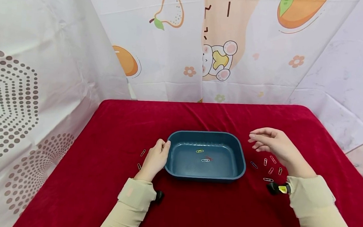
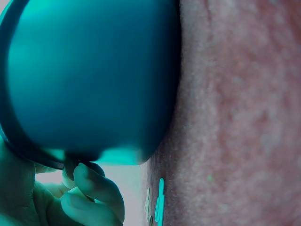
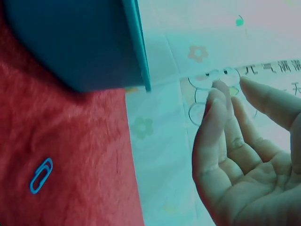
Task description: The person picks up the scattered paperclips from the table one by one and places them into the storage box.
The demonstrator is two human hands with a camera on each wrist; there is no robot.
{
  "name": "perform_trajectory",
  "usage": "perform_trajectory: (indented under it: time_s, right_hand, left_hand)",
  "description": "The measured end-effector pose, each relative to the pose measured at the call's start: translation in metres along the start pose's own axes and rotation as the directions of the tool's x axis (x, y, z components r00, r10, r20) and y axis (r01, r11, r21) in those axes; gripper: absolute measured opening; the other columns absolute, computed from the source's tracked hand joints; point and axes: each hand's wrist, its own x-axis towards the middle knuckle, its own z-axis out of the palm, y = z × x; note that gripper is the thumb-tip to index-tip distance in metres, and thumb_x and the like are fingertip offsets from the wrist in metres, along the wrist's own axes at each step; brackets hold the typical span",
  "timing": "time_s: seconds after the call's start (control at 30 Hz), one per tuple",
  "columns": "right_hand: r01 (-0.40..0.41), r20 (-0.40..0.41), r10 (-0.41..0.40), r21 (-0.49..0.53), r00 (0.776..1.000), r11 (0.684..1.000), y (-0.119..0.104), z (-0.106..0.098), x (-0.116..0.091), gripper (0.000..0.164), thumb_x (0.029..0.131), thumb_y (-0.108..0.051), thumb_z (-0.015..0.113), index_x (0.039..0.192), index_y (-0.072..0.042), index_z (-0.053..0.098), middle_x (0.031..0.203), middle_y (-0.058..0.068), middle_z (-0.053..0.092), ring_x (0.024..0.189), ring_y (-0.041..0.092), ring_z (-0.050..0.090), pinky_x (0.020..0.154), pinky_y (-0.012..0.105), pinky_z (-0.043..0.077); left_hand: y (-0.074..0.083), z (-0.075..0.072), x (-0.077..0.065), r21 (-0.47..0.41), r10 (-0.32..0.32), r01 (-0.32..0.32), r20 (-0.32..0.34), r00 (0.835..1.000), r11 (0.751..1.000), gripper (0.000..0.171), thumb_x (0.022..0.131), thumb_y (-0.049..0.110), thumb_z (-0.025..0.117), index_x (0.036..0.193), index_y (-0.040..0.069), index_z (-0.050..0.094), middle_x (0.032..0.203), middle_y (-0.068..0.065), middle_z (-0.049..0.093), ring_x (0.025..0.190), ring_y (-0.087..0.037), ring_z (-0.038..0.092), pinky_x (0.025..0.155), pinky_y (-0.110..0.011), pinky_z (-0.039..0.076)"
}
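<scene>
A blue tray [image 1: 231, 176] sits on the red cloth [image 1: 199, 213] near the middle of the table. Working it well, I judge, takes a light, even hold on its rim so it does not slide, while a thin clip is best pinched across its narrow width between thumb and fingertip, clear of the cloth's pile. The tray's long axis runs left to right before me, its short ends facing either hand. Inside lie a yellow clip [image 1: 199, 151] and a white clip [image 1: 205, 160], both pointing roughly left and right, and a small red clip [image 1: 209, 158], too fine for me to read clearly. At the tray's left end, I see the left hand [image 1: 157, 157] gripping the rim, fingers curled beneath and thumb above. Beyond the right end, the right hand [image 1: 271, 142] hovers with fingers softly bent, a gap between thumb and fingertips, holding nothing. Below its fingertips lies a blue clip [image 1: 254, 165], slanting so one end points up and left towards the tray. More clips scatter to its right, and two lie beside the left hand. A printed curtain [image 1: 172, 56] hangs behind.
</scene>
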Motion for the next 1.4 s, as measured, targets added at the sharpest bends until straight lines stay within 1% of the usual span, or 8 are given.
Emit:
perform_trajectory:
  time_s: [0.1,0.2,0.33,0.43,0.57,0.83,1.03,1.4]
  right_hand:
    - [0.006,0.004,-0.006,0.010,1.000,1.000,0.007,-0.004,-0.004,0.012,0.100,-0.019,0.058,0.104,-0.026,0.067,0.093,-0.010,0.074,0.076,0.012,0.070,0.071,0.024,0.058]
    - [0.004,0.009,-0.004,0.049,1.000,0.999,0.014,-0.009,-0.007,0.018,0.101,-0.016,0.057,0.102,-0.029,0.069,0.093,-0.010,0.074,0.075,0.011,0.070,0.071,0.023,0.058]
    - [-0.016,0.001,0.016,0.099,1.000,0.995,0.023,-0.015,-0.010,0.019,0.101,-0.014,0.056,0.102,-0.028,0.070,0.093,-0.009,0.074,0.075,0.012,0.070,0.070,0.023,0.058]
    - [-0.037,-0.016,0.039,0.090,0.999,0.995,0.029,-0.019,-0.012,0.017,0.101,-0.016,0.057,0.104,-0.027,0.069,0.093,-0.010,0.073,0.076,0.013,0.070,0.071,0.023,0.058]
    - [-0.059,-0.031,0.061,0.064,0.998,0.996,0.037,-0.025,-0.014,0.018,0.101,-0.018,0.056,0.104,-0.030,0.068,0.093,-0.013,0.073,0.077,0.013,0.070,0.071,0.022,0.058]
    - [-0.066,-0.038,0.071,0.122,0.997,0.990,0.048,-0.032,-0.018,0.016,0.101,-0.018,0.057,0.104,-0.026,0.069,0.092,-0.010,0.074,0.074,0.013,0.069,0.070,0.022,0.058]
    - [-0.074,-0.047,0.083,0.157,0.995,0.985,0.055,-0.036,-0.019,0.015,0.100,-0.017,0.059,0.101,-0.027,0.070,0.091,-0.009,0.074,0.073,0.013,0.069,0.068,0.023,0.058]
    - [-0.115,-0.064,0.126,0.153,0.990,0.982,0.068,-0.045,-0.018,0.019,0.100,-0.015,0.058,0.096,-0.029,0.071,0.089,-0.012,0.073,0.074,0.011,0.069,0.068,0.023,0.057]
  left_hand:
    - [0.000,0.000,0.000,-0.001,-0.001,0.001,0.001,1.000,1.000,0.028,0.106,0.037,0.042,0.094,0.012,0.045,0.069,-0.006,0.046,0.056,-0.020,0.045,0.055,-0.029,0.038]
    - [0.000,0.000,0.000,-0.003,-0.001,0.001,0.003,1.000,1.000,0.027,0.106,0.037,0.042,0.094,0.012,0.045,0.069,-0.006,0.046,0.056,-0.020,0.045,0.055,-0.029,0.038]
    - [0.001,-0.001,0.000,-0.003,-0.002,0.002,0.003,1.000,1.000,0.028,0.106,0.037,0.042,0.094,0.012,0.045,0.069,-0.006,0.046,0.056,-0.020,0.046,0.055,-0.029,0.038]
    - [0.001,-0.001,0.000,0.000,0.001,-0.001,0.005,1.000,1.000,0.028,0.106,0.037,0.041,0.094,0.012,0.045,0.069,-0.006,0.046,0.056,-0.020,0.045,0.055,-0.030,0.038]
    - [0.001,-0.001,0.000,0.003,0.006,-0.006,0.006,1.000,1.000,0.028,0.106,0.037,0.041,0.093,0.012,0.044,0.069,-0.006,0.046,0.056,-0.020,0.045,0.055,-0.030,0.038]
    - [0.000,-0.001,0.000,-0.008,-0.002,0.002,0.012,1.000,1.000,0.028,0.106,0.038,0.041,0.094,0.012,0.044,0.069,-0.006,0.046,0.056,-0.020,0.045,0.055,-0.030,0.038]
    - [0.000,-0.001,0.000,-0.010,0.000,0.000,0.015,1.000,1.000,0.029,0.106,0.038,0.040,0.094,0.012,0.044,0.068,-0.006,0.046,0.056,-0.020,0.045,0.055,-0.030,0.037]
    - [0.000,-0.001,0.000,0.000,0.003,-0.003,0.008,1.000,1.000,0.029,0.106,0.037,0.040,0.094,0.012,0.045,0.069,-0.006,0.045,0.056,-0.020,0.045,0.055,-0.030,0.037]
